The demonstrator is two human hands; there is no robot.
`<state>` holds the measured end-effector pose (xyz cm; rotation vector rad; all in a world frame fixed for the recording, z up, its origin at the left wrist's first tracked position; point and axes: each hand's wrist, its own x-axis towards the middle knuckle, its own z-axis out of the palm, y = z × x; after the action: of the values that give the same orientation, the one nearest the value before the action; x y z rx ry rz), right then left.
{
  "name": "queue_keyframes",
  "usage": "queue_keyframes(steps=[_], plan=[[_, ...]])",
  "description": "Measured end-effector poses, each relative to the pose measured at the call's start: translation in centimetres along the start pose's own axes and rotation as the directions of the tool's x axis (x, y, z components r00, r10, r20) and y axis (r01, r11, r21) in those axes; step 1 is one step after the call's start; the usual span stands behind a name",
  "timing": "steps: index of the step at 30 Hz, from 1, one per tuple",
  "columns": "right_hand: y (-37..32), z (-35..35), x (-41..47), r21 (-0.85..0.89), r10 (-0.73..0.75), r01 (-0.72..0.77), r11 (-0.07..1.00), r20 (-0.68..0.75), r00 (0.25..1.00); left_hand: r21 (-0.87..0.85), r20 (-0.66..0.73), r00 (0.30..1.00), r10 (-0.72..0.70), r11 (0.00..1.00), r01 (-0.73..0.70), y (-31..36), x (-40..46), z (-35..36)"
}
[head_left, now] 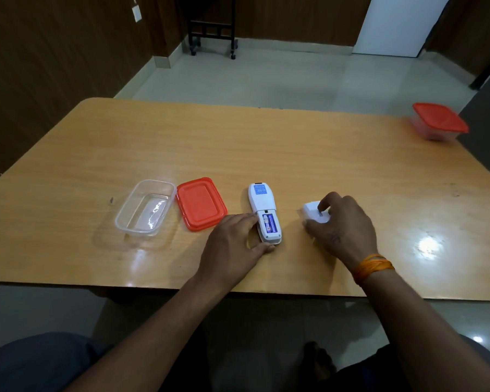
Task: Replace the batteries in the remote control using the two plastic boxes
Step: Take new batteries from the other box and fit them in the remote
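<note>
Your remote control (263,212) lies face down on the table (266,142), just right of the red lid (201,204), and everything else is best read from it. Its long axis runs away from you and leans a little left at the far end; the open battery bay sits at the near end, facing up, with a blue battery (269,224) lying lengthwise in it. That orientation probably serves you well: the bay is the part closest to your fingers.

Your left hand (234,244) lies against the remote's near left corner, fingers extended along its side and thumb at its near edge, seemingly to steady it rather than lift it. Your right hand (341,226), to the right of the remote, has its fingers curled around the white battery cover (314,213), index finger pressing on top; whether you are setting it down or lifting it, I cannot tell.

The clear box (145,206) stands open just left of the lid, apparently ready to receive batteries. The second box (437,123), lid on, sits well apart at the table's far right corner
</note>
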<state>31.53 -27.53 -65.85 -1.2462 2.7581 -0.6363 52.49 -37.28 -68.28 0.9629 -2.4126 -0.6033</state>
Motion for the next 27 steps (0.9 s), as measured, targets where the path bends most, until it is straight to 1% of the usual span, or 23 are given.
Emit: queue_keyframes(steps=[3,7,10,12,14,17,19,24,27], plan=[[-0.4,0.3,-0.1,-0.009,-0.016,0.017,1.000,0.021,1.000,-0.014,-0.001,1.000,-0.005,1.000,0.005,0.0,0.0,-0.2],[-2.0,0.1,-1.1,0.131,-0.027,0.034,0.991,-0.055,0.998,-0.040,0.035,0.999,0.033,0.999,-0.031,-0.5,0.0,-0.7],[-3.9,0.4,-2.5,0.185,-0.102,0.106,0.977,-0.031,0.994,-0.067,0.000,0.999,0.036,0.997,-0.036,-1.2,0.2,-1.0],[-4.9,0.4,-3.2,0.214,-0.143,0.141,0.967,-0.009,0.990,-0.033,-0.029,0.998,0.054,0.998,-0.055,-1.6,0.7,-1.1],[-5.8,0.5,-3.9,0.233,-0.171,0.170,0.958,-0.016,0.985,0.051,-0.035,0.990,0.139,0.989,-0.137,-2.1,1.4,-1.1],[-7.1,1.2,-4.9,0.202,-0.210,0.208,0.957,-0.013,0.978,0.085,0.069,0.981,0.180,0.979,-0.186,-2.6,2.7,-1.0],[-7.5,1.6,-5.2,0.154,-0.237,0.238,0.959,-0.026,0.971,0.099,0.109,0.975,0.192,0.974,-0.202,-3.1,3.2,-0.8],[-7.7,1.9,-5.2,0.078,-0.247,0.248,0.965,-0.024,0.969,0.050,0.138,0.975,0.172,0.982,-0.181,-3.5,3.4,-0.7],[-7.8,2.1,-5.1,0.043,-0.224,0.224,0.974,-0.012,0.975,0.010,0.137,0.977,0.164,0.986,-0.167,-3.5,3.4,-0.6]])
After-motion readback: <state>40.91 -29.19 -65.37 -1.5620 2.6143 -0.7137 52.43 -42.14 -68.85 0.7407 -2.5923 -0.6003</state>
